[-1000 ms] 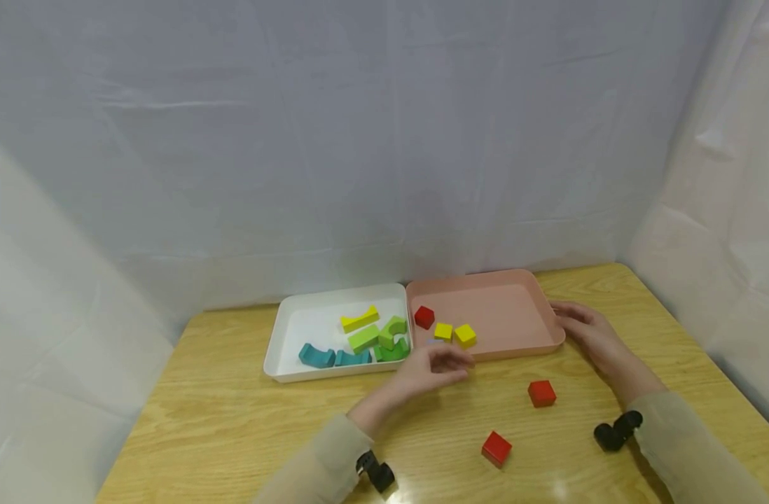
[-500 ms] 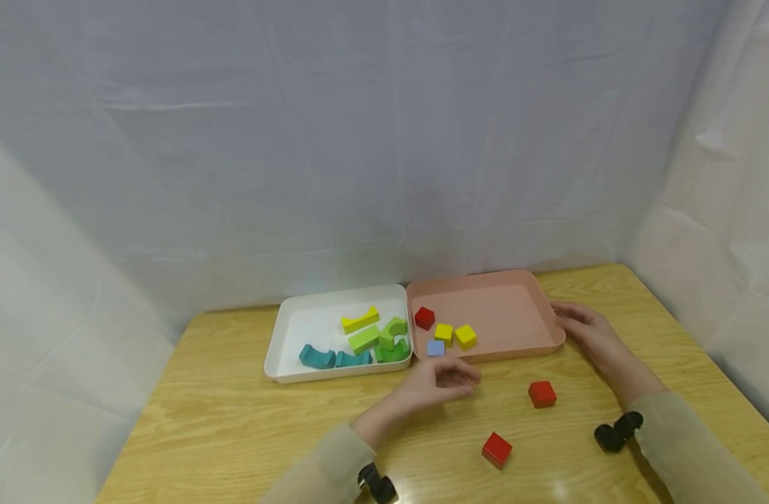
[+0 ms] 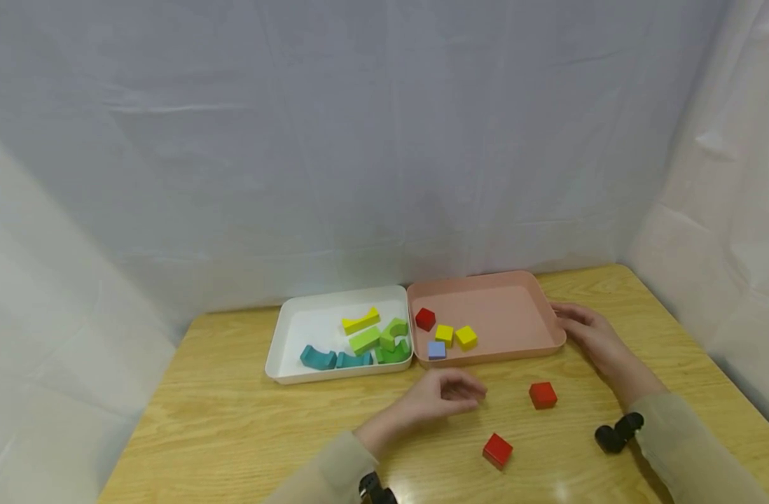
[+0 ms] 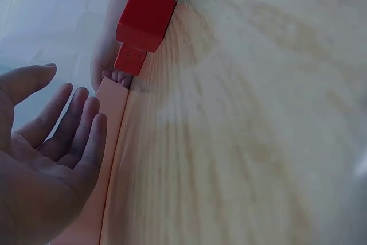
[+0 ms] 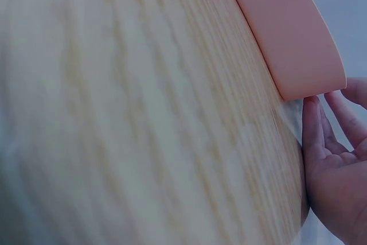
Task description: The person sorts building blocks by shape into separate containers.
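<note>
My left hand hovers over the table in front of the pink tray, fingers loosely bent and nothing in them. In the left wrist view its palm shows bare. At the tray's right end, my right hand rests with its fingertips against the outer wall; the right wrist view shows these fingers fairly straight at the tray's corner. Inside the tray's left part lie a red cube, two yellow cubes and a light blue block. Two more red cubes sit on the table between my arms.
Left of the pink tray, side against side, stands a white tray. It holds a yellow curved block, green blocks and teal curved blocks. White cloth hangs behind and beside the wooden table.
My left hand has drawn back from the pink tray's front edge toward me and slightly right, uncovering the light blue block. The right hand has stayed at the tray's end.
</note>
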Demonstrator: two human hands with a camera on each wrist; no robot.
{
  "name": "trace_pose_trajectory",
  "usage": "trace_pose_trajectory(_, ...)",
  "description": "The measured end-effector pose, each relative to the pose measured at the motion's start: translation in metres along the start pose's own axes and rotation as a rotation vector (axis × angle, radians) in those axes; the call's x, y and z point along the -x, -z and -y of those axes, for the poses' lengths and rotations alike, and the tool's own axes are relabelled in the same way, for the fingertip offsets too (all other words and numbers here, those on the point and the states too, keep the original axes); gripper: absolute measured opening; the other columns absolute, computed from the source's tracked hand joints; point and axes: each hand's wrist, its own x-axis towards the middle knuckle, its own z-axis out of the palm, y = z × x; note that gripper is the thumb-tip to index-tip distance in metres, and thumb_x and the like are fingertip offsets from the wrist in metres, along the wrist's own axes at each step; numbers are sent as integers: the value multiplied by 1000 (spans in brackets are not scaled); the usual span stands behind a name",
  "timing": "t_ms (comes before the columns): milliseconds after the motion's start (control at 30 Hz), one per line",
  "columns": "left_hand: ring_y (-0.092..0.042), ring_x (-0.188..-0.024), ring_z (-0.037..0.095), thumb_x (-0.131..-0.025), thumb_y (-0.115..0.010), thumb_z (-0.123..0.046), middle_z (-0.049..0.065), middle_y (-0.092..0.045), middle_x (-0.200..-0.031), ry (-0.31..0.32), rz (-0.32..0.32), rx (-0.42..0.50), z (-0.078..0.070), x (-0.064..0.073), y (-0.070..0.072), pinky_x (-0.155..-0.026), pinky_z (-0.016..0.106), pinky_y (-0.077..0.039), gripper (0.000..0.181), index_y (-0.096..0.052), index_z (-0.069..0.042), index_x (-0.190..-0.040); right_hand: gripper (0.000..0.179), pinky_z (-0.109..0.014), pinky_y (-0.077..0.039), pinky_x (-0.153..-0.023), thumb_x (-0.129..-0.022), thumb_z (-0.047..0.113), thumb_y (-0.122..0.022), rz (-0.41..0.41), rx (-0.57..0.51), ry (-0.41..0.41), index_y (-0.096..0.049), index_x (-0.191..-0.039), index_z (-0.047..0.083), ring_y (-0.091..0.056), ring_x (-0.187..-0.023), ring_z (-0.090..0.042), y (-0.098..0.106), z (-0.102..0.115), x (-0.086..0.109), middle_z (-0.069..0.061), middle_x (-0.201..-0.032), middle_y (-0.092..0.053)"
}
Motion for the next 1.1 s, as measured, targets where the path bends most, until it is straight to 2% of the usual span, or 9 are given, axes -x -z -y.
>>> trace_pose_trajectory(200, -68, -98, -9, -100, -71, -4, 25, -74, -129, 11, 20, 8, 2, 2, -4, -92, 14, -58, 31, -70, 3, -130, 36, -7, -53, -91, -109, 11, -59, -1, -10, -6, -65, -145, 10, -67, -108, 10, 0, -1, 1, 27, -119, -72)
trace_pose_trajectory(467, -72, -105, 1, -99, -72, -2, 23, -75, -128, 56, 44, 61, 5, 5, -8, -92, 15, -59, 30, -71, 2, -129, 36, -7, -53, -91, -109, 10, -58, 1, -17, 0, -64, -145, 10, -68, -108, 9, 0, -2, 1, 26, -119, -73)
trace_pose_trajectory(667, -73, -103, 2, -100, -71, -2, 23, -74, -128, 72, 73, 86, 4, 10, -11, -93, 17, -60, 30, -71, 1, -129, 35, -7, -53, -91, -109, 11, -59, -4, -15, -12, -65, -144, 11, -68, -107, 9, 0, -2, 1, 26, -118, -73)
trace_pose_trajectory(1100, -73, -102, 3, -98, -72, 3, 27, -73, -129, 56, 101, 110, 3, 13, -18, -93, 17, -60, 32, -70, 5, -129, 38, -7, -53, -91, -109, 14, -61, -18, -5, -69, -62, -147, 14, -66, -108, 10, 1, -2, -2, 28, -117, -71)
